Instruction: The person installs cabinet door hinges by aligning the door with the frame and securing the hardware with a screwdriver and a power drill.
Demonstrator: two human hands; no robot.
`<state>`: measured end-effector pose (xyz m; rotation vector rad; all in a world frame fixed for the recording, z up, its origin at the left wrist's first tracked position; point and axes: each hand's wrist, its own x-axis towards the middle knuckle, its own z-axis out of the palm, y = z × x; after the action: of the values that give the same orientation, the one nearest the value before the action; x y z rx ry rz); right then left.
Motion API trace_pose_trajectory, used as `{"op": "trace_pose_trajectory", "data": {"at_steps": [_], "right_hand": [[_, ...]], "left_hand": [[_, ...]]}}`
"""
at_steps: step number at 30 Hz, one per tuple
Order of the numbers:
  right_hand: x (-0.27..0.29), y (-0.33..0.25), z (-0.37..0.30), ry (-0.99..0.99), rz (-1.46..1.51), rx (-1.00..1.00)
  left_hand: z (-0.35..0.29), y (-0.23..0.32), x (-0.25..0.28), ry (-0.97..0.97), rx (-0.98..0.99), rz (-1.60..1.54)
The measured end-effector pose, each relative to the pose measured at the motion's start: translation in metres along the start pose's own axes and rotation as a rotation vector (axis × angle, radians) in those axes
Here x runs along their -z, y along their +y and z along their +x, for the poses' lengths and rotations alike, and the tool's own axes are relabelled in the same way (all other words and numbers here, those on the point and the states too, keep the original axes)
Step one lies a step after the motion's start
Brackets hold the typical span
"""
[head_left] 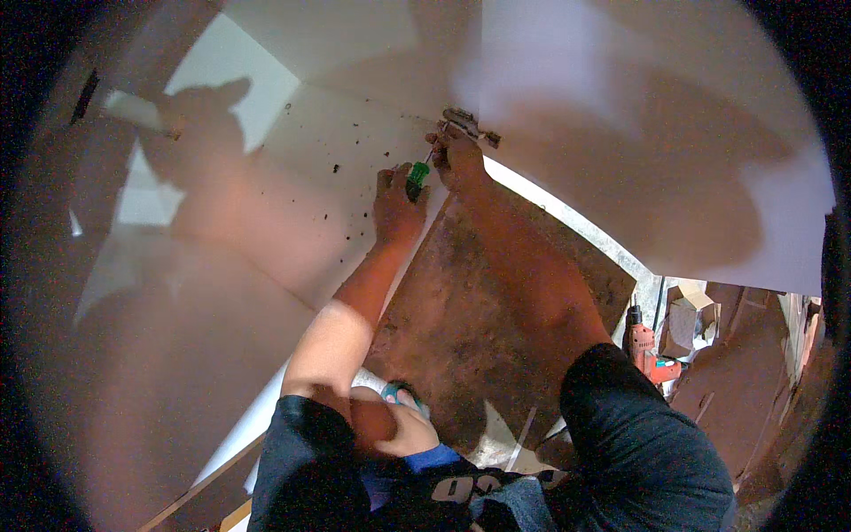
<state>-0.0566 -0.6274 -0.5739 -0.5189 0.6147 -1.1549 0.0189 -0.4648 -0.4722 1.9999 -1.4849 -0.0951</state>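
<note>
My left hand (399, 209) is closed round the green handle of a screwdriver (418, 174), whose thin shaft slants up toward my right fingers. My right hand (461, 163) is closed, its fingertips bunched by the shaft's far end. It presses up against a metal cabinet hinge (472, 127), which sits at the edge of a pale panel (567, 115). Whether those fingers pinch the hinge, the shaft or a small screw cannot be made out. Both arms reach forward, the right one in shadow.
Dark crumbs (336, 168) dot the white panel on the left. Brown board (461, 301) lies below my arms. An orange power drill (644, 346) rests at the right beside an opened cardboard box (694, 315). My sandalled foot (405, 395) shows below.
</note>
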Motion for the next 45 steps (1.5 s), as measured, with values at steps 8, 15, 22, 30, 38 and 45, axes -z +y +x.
{"op": "trace_pose_trajectory", "data": {"at_steps": [8, 15, 22, 30, 38, 45], "right_hand": [[0.036, -0.143, -0.197, 0.092, -0.829, 0.143], [0.184, -0.337, -0.279, 0.444, -1.296, 0.39], [0.277, -0.366, -0.27, 0.403, -1.122, 0.164], [0.307, -0.357, -0.257, 0.361, -1.046, 0.215], [0.34, -0.365, -0.269, 0.403, -1.042, 0.182], [0.247, -0.348, -0.282, 0.412, -1.03, 0.254]], "left_hand": [[-0.015, -0.037, 0.02, 0.044, -0.04, 0.267], [0.001, -0.04, 0.003, 0.099, -0.187, 0.367], [0.0, -0.036, 0.001, 0.087, -0.146, 0.359], [0.02, -0.069, 0.01, 0.006, -0.268, -0.072], [0.036, -0.025, 0.034, -0.541, 0.77, -1.021], [0.03, -0.048, 0.034, -0.438, 0.585, -0.889]]}}
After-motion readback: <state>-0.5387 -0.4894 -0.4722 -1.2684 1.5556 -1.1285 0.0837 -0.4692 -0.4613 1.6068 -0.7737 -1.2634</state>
